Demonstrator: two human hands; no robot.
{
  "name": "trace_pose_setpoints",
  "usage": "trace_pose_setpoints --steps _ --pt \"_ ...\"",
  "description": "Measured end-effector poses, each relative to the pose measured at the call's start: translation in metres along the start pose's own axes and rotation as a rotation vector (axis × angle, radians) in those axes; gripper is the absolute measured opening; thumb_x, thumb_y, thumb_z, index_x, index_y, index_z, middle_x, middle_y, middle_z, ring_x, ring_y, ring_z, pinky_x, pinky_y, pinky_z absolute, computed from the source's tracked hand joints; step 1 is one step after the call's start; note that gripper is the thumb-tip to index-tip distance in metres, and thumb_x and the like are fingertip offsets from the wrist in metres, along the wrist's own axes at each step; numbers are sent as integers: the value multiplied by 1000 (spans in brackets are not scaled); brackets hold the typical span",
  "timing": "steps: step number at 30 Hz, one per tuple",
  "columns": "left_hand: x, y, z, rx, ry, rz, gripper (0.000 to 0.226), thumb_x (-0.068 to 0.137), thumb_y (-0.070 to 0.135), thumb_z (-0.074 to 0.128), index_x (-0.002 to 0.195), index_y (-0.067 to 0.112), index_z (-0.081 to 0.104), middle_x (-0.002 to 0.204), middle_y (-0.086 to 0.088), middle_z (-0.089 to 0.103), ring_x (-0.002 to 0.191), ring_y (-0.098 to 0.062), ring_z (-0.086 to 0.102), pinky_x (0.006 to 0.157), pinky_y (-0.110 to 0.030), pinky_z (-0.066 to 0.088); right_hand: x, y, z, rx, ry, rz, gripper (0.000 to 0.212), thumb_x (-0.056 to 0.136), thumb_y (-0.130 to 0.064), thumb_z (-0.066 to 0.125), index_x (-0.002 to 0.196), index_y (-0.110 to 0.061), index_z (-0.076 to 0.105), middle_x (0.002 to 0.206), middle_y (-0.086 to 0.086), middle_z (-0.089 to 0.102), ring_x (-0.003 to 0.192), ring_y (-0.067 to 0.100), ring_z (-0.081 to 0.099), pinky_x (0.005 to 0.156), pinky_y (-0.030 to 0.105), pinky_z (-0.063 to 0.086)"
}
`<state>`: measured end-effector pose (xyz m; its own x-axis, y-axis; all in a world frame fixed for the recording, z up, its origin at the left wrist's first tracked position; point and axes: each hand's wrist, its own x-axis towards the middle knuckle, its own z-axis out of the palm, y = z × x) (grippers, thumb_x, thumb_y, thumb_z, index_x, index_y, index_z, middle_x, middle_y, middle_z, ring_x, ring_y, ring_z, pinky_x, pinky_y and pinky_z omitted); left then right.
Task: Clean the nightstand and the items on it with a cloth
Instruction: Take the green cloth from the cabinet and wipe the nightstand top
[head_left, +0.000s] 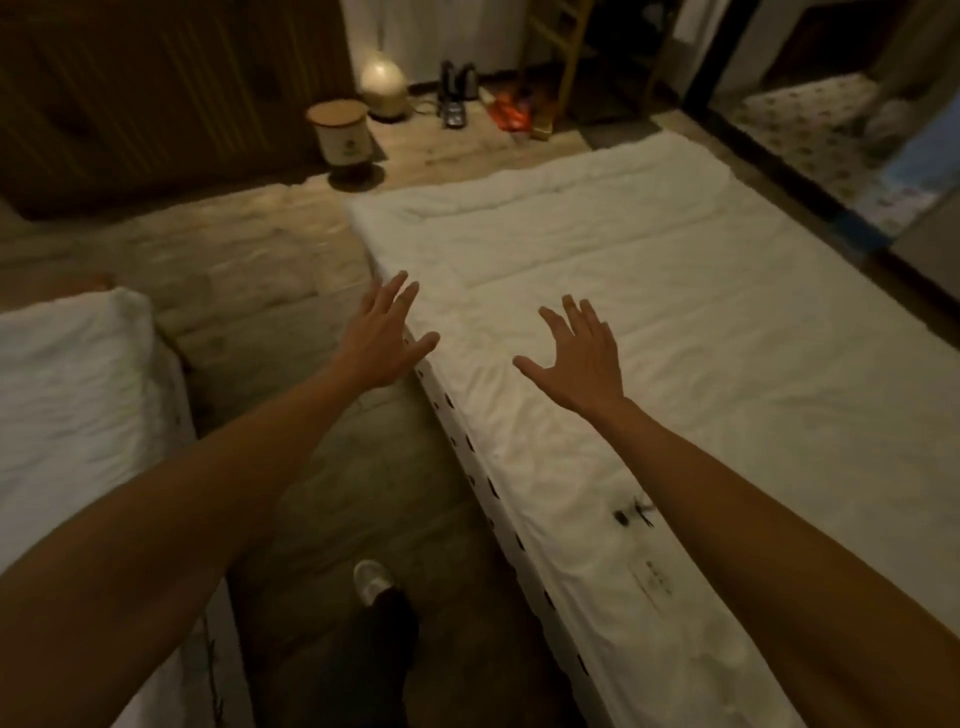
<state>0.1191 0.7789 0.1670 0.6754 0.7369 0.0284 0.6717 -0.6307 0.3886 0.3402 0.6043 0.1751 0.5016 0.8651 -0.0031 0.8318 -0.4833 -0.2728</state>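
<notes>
Left hand (382, 340): spread wide, empty, over the bed's (675, 312) left edge.
Right hand (579, 358): spread wide, empty, above the bed.
Floor (270, 249): lidded bin (340, 137).

1. A bed (701, 322) fills the right side; a second bed (72, 395) sits at the left, with a strip of floor (332, 467) between them.
2. Beyond the right bed's foot, a bin (340, 136) stands on the floor.
3. Behind the bin sits a round lamp (383, 83), with a kettle (458, 83) to its right.
</notes>
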Motion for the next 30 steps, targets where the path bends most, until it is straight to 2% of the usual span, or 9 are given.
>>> trace_pose_setpoints --steps 4,7,16,23,30 --pt "46 -89 -49 -26 57 -145 83 94 56 53 158 17 18 167 -5 8 153 -31 -2 122 -51 10 101 -87 21 10 -58 -80 82 89 -70 53 157 -30 30 169 4 12 157 24 2 125 48 7" --pt "76 -142 -91 3 63 -183 81 95 54 53 158 19 16 168 -2 3 153 -29 -6 122 -52 11 162 -140 31 -32 -71 -157 79 91 -68 49 157 -30 28 170 4 9 157 24 0 125 48 6" --pt "185 -249 -168 56 65 -281 75 99 52 46 159 22 12 168 0 -2 153 -27 -10 122 -51 6 332 -251 45 -83 -104 -274 76 94 -65 47 158 -29 27 170 5 10 157 25 1 124 48 9" --pt "334 -347 -186 135 89 -289 74 99 56 42 159 26 11 168 -1 0 153 -30 -10 123 -50 7 517 -318 76 -62 -85 -328 76 94 -67 44 158 -30 25 170 5 11 157 25 2 125 48 10" --pt "490 -442 -239 131 128 -375 73 99 57 39 159 27 9 168 -1 -1 153 -31 -10 124 -50 6 714 -393 82 77 -166 -305 76 95 -65 46 158 -29 24 170 4 8 157 26 1 124 48 12"
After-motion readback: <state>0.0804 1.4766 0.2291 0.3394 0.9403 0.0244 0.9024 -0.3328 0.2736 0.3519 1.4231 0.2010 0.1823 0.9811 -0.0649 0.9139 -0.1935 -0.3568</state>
